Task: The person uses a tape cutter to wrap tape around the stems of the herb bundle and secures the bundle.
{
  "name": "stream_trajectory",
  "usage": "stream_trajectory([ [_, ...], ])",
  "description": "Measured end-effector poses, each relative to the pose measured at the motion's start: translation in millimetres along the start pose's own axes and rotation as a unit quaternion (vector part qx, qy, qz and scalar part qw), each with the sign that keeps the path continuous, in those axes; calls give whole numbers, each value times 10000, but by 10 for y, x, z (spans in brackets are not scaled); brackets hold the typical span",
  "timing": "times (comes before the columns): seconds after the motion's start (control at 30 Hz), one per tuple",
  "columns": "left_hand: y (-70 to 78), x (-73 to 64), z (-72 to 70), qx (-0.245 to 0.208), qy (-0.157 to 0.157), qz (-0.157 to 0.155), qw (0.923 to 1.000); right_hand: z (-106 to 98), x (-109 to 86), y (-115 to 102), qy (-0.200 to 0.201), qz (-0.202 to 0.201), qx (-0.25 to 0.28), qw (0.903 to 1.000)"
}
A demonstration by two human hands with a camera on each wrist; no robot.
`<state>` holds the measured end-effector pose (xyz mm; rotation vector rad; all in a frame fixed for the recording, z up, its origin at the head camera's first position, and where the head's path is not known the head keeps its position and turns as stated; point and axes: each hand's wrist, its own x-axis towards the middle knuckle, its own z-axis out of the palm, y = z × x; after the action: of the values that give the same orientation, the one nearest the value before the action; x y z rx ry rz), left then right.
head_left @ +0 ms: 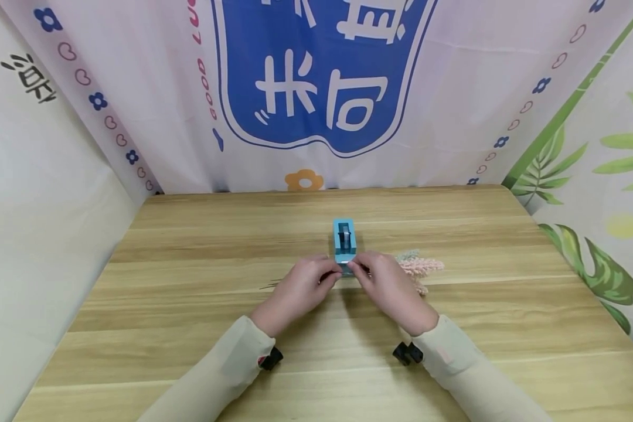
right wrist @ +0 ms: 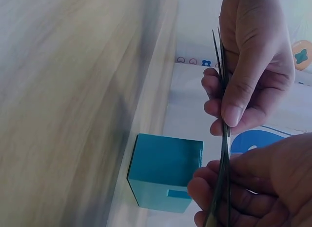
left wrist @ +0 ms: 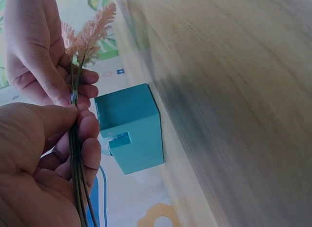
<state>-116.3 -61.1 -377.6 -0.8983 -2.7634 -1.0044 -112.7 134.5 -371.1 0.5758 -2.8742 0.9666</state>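
Observation:
Between the two hands lies a bunch of thin-stemmed flowers [head_left: 421, 268], its fluffy pink heads out to the right and one pale green. My left hand [head_left: 300, 287] pinches the dark stems [left wrist: 78, 163] between thumb and fingers. Higher up, close under the flower heads, my right hand [head_left: 392, 287] holds the same stems with its thumb and curled fingers. A small shiny band [left wrist: 74, 96] shows round the stems between both thumbs in the left wrist view. Just beyond the fingertips stands a blue tape dispenser [head_left: 336, 234] with a roll of clear tape [head_left: 345, 235].
The wooden table [head_left: 200, 252] reaches back to a printed curtain [head_left: 158, 99]. More patterned cloth [head_left: 601, 193] hangs along the right side. Small black wrist devices [head_left: 271, 358] sit at both cream sleeves [head_left: 221, 369].

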Motion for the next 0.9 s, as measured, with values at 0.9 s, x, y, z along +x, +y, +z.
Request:
stream_trajectory([
  [0.9,-54,41,64,17,80,343,9994,-77,-28,100,-449,-851,-475,9942],
])
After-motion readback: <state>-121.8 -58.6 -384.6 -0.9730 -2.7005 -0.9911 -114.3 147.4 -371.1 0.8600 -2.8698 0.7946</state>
